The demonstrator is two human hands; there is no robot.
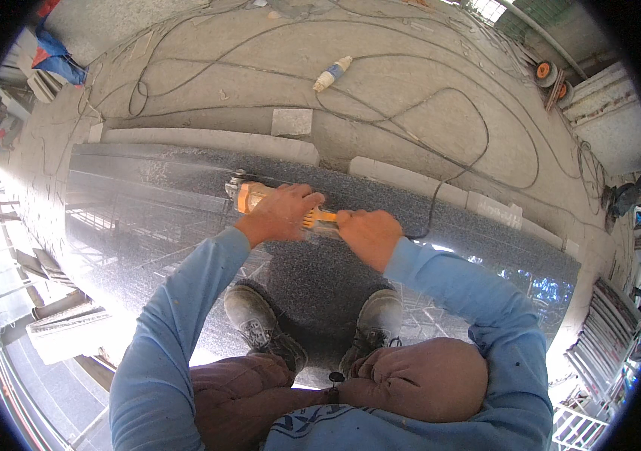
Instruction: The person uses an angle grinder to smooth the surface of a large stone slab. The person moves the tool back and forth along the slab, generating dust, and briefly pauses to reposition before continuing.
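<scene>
An orange angle grinder (253, 197) lies level over a dark speckled polished stone slab (148, 225), near the slab's far edge. My left hand (283, 213) is wrapped round the grinder's body, just behind its metal head. Farther back, my right hand (369, 234) is closed on the rear end of the handle. The grinder's head (236, 184) points left; its disc is hard to make out, and I cannot tell whether it touches the stone. From beneath my right hand a black power cord (433, 214) runs off to the far right.
Both my shoes (253, 312) stand on the slab. Pale stone strips (208, 141) line its far edge, with a small tile (292, 122) beyond. Cables loop over the dusty floor round a white and blue connector (333, 74). A person's leg (625, 203) shows at far right.
</scene>
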